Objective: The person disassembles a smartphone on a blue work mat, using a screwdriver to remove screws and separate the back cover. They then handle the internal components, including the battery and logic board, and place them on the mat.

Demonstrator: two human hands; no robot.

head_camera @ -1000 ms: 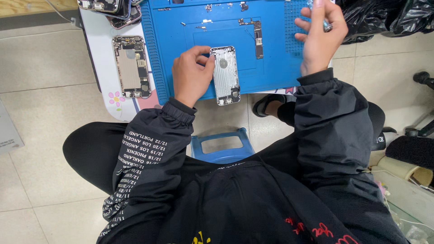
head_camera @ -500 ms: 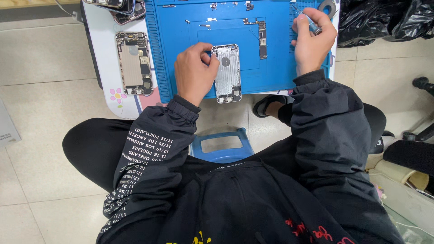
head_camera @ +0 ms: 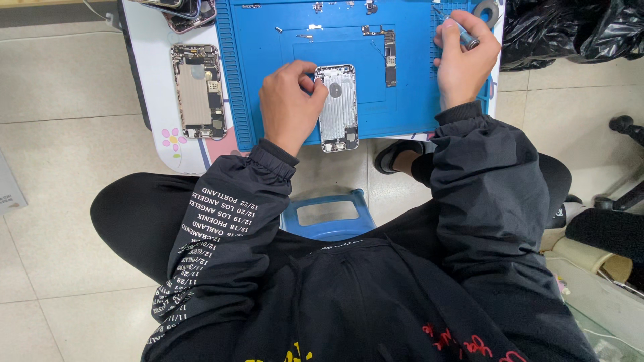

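Observation:
A silver phone back housing (head_camera: 337, 107) lies open side up on the blue work mat (head_camera: 268, 80). My left hand (head_camera: 290, 107) rests on the housing's left edge, with the fingers curled against it near its top. My right hand (head_camera: 464, 62) is over the mat's right edge, closed around a small metal-tipped tool (head_camera: 465, 37). A narrow dark circuit board (head_camera: 390, 57) lies on the mat between the two hands.
A second opened phone (head_camera: 198, 92) with its parts showing lies on the white table left of the mat. More phones (head_camera: 184, 10) sit at the table's top left. A blue stool (head_camera: 329, 214) is under me. Black bags (head_camera: 570, 30) are at the right.
My right hand has come down from above the mat's right corner onto its right edge and closed on the tool. My left hand has stayed on the housing.

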